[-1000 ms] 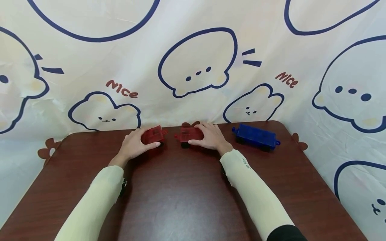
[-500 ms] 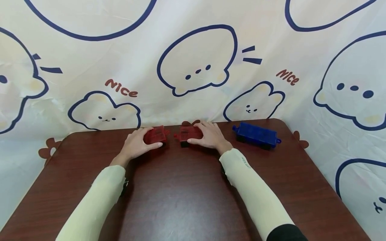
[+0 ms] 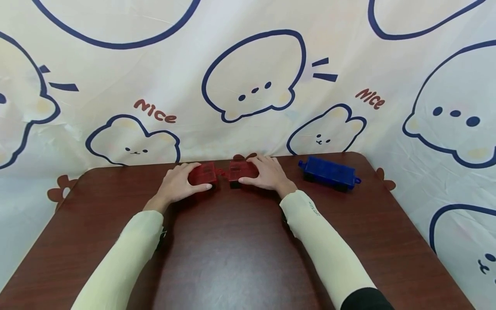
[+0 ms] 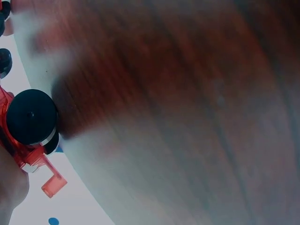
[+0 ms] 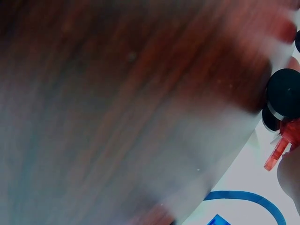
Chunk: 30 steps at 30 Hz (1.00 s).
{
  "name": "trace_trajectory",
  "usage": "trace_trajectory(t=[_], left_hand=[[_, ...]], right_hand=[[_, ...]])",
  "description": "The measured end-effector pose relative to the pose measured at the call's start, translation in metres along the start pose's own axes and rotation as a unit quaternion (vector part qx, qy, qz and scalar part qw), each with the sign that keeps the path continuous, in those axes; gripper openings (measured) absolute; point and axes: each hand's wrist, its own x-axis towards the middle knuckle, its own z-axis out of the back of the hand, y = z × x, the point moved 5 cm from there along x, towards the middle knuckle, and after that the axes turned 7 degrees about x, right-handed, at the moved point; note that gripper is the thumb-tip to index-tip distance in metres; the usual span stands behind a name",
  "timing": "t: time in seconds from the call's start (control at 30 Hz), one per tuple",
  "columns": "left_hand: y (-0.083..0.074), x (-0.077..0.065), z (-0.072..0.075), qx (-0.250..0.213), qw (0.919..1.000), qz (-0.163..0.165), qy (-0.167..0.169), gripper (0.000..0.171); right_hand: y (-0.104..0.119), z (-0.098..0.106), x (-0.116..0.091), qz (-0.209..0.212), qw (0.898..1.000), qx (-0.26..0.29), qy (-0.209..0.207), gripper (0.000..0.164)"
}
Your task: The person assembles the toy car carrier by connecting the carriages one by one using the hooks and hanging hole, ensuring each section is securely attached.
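Observation:
In the head view my left hand (image 3: 176, 184) holds a see-through red toy train car (image 3: 204, 173) between thumb and fingers, at the table's far edge. To its right, my right hand (image 3: 271, 174) grips a second red toy train car (image 3: 243, 170) the same way. The cars stand end to end, their small couplers overlapping in this view. A black wheel (image 4: 32, 117) and a red coupler (image 4: 54, 185) of the left car show in the left wrist view. In the right wrist view are a black wheel (image 5: 285, 93) and a red coupler (image 5: 276, 153) of the other car.
A longer blue toy train car (image 3: 329, 173) stands right of my right hand, angled near the table's far right corner. The dark wooden table (image 3: 232, 258) ends just behind the cars, against a printed white cloth (image 3: 248, 137).
My left hand has slid its red car to the right, and the right hand's car has come slightly left. The gap between the couplers has closed. The blue car has stayed put.

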Motion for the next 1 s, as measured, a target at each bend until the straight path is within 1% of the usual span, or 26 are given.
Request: trace_trajectory(t=[0.2, 0.43, 0.6, 0.87, 1.0], left_hand=[[0.0010, 0.0003, -0.0008, 0.012, 0.9999, -0.002, 0.002, 0.097], [-0.0003, 0.0005, -0.0003, 0.030, 0.9995, -0.009, 0.004, 0.097], [-0.0001, -0.0009, 0.0012, 0.032, 0.9994, -0.013, 0.000, 0.096], [-0.0002, -0.0025, -0.0004, 0.078, 0.9966, -0.024, 0.014, 0.102], [-0.0009, -0.0022, 0.0008, 0.079, 0.9966, -0.023, 0.012, 0.102]], right_hand=[[0.0048, -0.0031, 0.0008, 0.007, 1.000, 0.003, -0.005, 0.092], [0.0051, -0.0039, 0.0016, 0.004, 1.000, -0.003, -0.003, 0.094], [0.0056, -0.0034, 0.0006, 0.003, 1.000, -0.003, -0.003, 0.093], [0.0096, -0.0036, -0.0013, 0.007, 1.000, -0.001, 0.002, 0.093], [0.0105, -0.0029, -0.0017, 0.004, 1.000, -0.004, 0.003, 0.093]])
